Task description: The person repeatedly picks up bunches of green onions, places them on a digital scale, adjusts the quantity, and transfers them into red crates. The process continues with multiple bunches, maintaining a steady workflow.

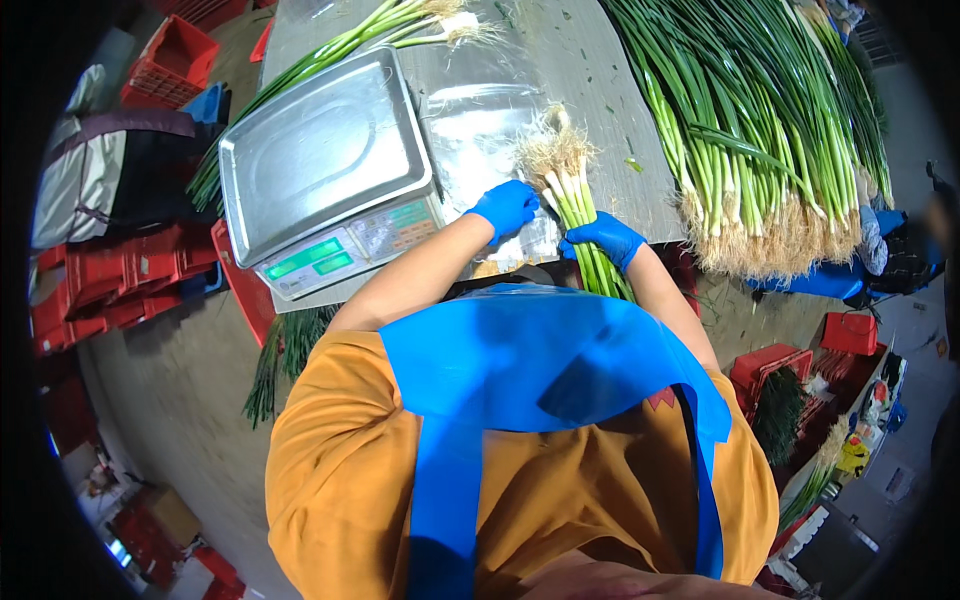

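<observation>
My right hand, in a blue glove, is closed around the stalks of a bunch of green onions near the table's front edge. The bunch's tangled roots point away from me, and its green ends run down past my apron. My left hand, gloved in blue too, is beside the root end, over a shiny sheet on the table; its fingers are curled, and whether they pinch anything is not clear. Left of that hand stands a digital scale with a bare metal pan and a lit green display.
A large heap of green onions covers the table's right side, roots towards me. More onions lie behind the scale. Red plastic crates stand on the floor at left, others at lower right. Part of another person shows at far right.
</observation>
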Demonstrator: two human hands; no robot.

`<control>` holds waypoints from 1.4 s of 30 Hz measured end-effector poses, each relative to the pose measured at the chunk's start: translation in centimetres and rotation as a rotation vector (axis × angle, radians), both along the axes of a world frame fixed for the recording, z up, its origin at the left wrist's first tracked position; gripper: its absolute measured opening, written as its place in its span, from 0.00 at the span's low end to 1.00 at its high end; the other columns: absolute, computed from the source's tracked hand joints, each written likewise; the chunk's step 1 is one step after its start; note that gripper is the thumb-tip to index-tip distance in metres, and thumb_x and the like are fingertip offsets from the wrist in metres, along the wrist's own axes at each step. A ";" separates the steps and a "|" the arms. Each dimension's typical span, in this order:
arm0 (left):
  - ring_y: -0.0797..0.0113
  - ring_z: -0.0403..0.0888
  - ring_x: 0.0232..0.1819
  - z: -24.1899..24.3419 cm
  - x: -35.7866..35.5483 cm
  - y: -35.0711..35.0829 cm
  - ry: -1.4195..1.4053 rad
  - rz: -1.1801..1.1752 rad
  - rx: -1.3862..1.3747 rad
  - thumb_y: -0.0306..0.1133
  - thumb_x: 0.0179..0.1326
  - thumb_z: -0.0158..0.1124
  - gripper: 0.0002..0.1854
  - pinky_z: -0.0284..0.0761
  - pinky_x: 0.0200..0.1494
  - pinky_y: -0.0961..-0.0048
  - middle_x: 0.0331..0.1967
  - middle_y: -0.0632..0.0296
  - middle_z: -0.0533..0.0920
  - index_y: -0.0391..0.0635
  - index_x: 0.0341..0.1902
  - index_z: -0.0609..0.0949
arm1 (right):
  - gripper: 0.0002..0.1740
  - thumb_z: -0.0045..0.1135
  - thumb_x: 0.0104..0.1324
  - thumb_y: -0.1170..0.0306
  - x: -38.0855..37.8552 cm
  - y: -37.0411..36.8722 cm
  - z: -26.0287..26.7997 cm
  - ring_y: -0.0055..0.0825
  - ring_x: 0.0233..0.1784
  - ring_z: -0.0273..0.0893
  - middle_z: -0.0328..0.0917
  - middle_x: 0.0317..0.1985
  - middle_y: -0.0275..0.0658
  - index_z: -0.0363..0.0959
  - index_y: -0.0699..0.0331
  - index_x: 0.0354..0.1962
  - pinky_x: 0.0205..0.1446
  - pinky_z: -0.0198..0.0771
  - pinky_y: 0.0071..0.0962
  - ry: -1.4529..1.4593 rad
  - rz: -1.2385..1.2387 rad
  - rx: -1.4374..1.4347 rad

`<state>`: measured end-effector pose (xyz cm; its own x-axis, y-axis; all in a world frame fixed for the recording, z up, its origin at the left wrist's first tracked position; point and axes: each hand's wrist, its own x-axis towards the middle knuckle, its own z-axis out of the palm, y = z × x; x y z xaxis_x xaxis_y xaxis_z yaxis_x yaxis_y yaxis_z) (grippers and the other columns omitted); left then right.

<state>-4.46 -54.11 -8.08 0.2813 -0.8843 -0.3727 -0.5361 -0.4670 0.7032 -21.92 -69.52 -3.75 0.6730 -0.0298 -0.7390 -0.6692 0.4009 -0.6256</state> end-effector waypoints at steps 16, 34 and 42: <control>0.47 0.78 0.42 -0.9 1.5 0.6 0.133 0.105 0.058 0.45 0.51 0.64 0.14 0.74 0.46 0.56 0.39 0.47 0.80 0.47 0.33 0.84 | 0.17 0.62 0.56 0.74 -4.8 -0.4 -3.7 0.38 0.36 0.82 0.81 0.35 0.50 0.73 0.74 0.44 0.43 0.80 0.34 -0.009 -0.140 0.054; 0.67 0.81 0.35 -1.5 2.9 -0.2 0.438 0.616 -0.308 0.26 0.60 0.54 0.10 0.75 0.41 0.71 0.35 0.57 0.84 0.46 0.41 0.83 | 0.20 0.58 0.55 0.60 -3.9 5.6 0.1 0.53 0.46 0.76 0.78 0.42 0.53 0.75 0.60 0.43 0.49 0.71 0.44 0.024 0.653 -0.934; 0.71 0.79 0.34 -1.1 2.7 0.1 0.852 0.862 -0.372 0.24 0.60 0.54 0.10 0.74 0.35 0.75 0.34 0.60 0.83 0.45 0.41 0.82 | 0.27 0.67 0.52 0.61 -5.3 1.8 2.6 0.27 0.45 0.78 0.81 0.44 0.41 0.76 0.61 0.50 0.52 0.71 0.29 -0.011 0.633 -0.308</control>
<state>-1.80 -53.96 -9.23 0.6099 -0.6246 -0.4876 0.5281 -0.1384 0.8378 -27.27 -67.76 -1.15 0.6375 0.1630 -0.7530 -0.7083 -0.2605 -0.6561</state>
